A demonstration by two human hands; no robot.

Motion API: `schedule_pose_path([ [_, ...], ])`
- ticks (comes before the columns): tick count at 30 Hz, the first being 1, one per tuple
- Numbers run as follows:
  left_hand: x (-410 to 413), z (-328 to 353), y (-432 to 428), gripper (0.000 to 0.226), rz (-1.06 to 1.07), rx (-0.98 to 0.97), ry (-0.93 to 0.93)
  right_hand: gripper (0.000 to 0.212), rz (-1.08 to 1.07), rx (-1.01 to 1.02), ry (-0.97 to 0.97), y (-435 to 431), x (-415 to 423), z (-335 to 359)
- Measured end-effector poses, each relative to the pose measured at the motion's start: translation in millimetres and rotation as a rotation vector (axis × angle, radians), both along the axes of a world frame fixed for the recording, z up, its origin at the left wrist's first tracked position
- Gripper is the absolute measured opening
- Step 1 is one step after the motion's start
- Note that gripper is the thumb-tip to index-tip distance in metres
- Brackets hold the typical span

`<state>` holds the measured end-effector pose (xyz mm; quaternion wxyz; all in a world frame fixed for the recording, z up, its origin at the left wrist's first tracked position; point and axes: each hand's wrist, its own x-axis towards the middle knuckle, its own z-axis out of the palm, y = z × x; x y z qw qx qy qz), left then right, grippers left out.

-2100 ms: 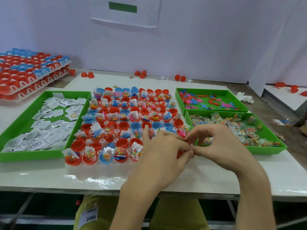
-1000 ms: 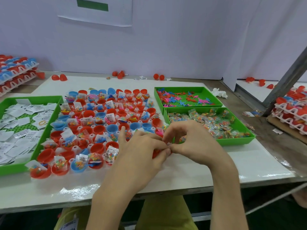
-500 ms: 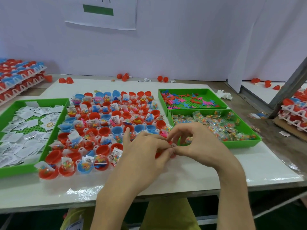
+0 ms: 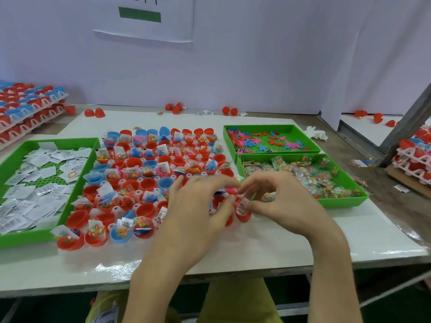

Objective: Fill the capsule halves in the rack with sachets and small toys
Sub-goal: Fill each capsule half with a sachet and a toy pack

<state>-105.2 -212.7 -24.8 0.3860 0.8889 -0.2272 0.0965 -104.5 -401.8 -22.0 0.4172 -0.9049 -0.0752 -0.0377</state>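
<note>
A white rack in the middle of the table holds many red and blue capsule halves, most with sachets and small toys in them. My left hand and my right hand meet over the rack's front right corner. My right thumb and fingers pinch a white printed sachet that stands in a red capsule half. My left fingers curl against that same red half and touch the sachet's left edge. The capsule halves under my left hand are hidden.
A green tray of white sachets lies at the left. Two green trays sit at the right: flat pink, red and blue toys behind, clear bead packets in front. Stacked filled racks stand far left and far right. Loose red halves lie by the wall.
The view has shifted a little. My hands stay joined at the rack's front right corner, and the white sachet now shows between my fingers in the red half.
</note>
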Motion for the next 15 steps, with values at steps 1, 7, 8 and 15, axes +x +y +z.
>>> schedule_pose_path([
  [1, -1, 1, 1, 0.027, 0.008, -0.049, -0.025, 0.027, -0.002, -0.004, 0.002, 0, 0, 0],
  [7, -4, 10, 13, 0.035, 0.088, -0.279, -0.199, 0.025, -0.017, -0.035, 0.002, -1, 0, 0],
  [8, -5, 12, 17, 0.033, 0.102, -0.31, -0.218, 0.024, -0.02, -0.033, -0.003, -1, 0, 1],
  [15, -8, 21, 37, 0.027, 0.182, -0.34, -0.238, 0.019, -0.028, -0.028, -0.034, 3, -1, 3],
])
